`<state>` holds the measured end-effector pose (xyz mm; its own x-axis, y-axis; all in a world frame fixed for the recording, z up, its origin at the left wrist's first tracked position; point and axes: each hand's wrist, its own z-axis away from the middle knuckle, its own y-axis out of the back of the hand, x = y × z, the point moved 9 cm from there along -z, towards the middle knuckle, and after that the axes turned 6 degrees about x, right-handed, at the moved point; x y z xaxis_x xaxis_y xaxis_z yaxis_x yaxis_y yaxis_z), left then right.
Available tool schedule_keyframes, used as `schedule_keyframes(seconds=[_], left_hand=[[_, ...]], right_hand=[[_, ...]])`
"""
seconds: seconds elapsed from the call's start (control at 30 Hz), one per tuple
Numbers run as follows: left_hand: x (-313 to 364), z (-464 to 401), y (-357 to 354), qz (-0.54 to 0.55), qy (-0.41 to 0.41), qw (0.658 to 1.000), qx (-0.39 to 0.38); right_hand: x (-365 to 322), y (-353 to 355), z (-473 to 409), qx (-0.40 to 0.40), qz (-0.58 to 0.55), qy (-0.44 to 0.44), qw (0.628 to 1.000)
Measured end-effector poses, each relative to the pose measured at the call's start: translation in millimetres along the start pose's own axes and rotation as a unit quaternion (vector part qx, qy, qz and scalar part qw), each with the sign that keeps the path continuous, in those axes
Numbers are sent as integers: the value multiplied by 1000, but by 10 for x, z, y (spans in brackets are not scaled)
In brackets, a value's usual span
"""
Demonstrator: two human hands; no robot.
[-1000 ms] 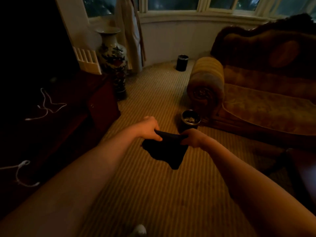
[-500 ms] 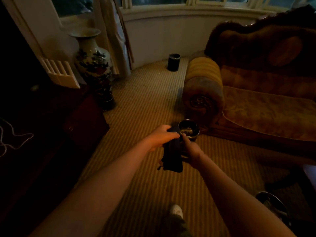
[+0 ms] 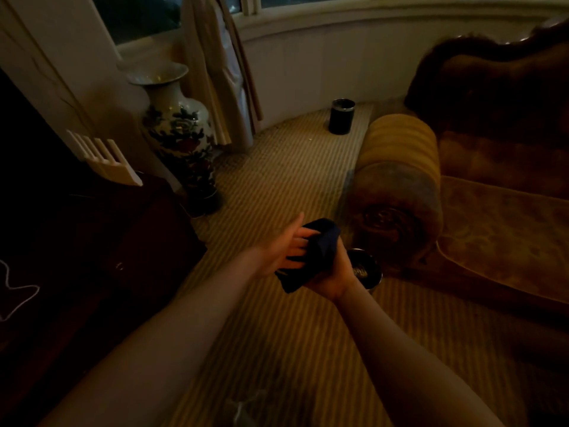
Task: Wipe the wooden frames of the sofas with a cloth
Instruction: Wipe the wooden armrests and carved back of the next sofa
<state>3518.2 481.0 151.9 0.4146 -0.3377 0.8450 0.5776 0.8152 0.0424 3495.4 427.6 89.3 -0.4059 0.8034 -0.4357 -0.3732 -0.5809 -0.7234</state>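
Head view puts the sofa at your two o'clock, its carved wooden arm scroll just past your hands. Your right hand grips the bunched dark cloth dead centre while your left hand lies flat-fingered against it. Fold it into a firm pad before touching wood, I'd judge.

Both bare forearms reach forward and meet in the middle. The left hand is open, fingers straight, thumb up, palm against the dark cloth. The right hand grips the cloth from below, fingers curled round it.
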Motion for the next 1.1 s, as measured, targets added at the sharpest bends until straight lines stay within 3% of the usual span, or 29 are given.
schedule_keyframes(seconds=[0.17,0.33,0.5,0.6,0.77,0.87,1.1], left_hand=[[382,-589,689,-49,-41,996,69],[814,-1180,920,-206,-111,972,-39],[1275,-1792,1439,-298,-98,943,-115],[1617,-2213,1855,-268,-112,956,-48],[1999,-2989,2307,-123,-86,988,48],[2188,-3465,2333,-92,-67,992,56],[2969,-4667,1879,-148,-62,987,7]], right_hand=[[-485,-338,-679,-12,-16,44,999],[-995,-648,-1378,-5,-43,116,992],[-1517,-997,-1925,2,-61,177,982],[-1792,-1176,-2172,-8,-71,192,979],[-2291,-1211,-2644,4,-108,209,972],[-2605,-1154,-2973,3,-112,202,973],[-3950,-682,-3679,108,-91,270,952]])
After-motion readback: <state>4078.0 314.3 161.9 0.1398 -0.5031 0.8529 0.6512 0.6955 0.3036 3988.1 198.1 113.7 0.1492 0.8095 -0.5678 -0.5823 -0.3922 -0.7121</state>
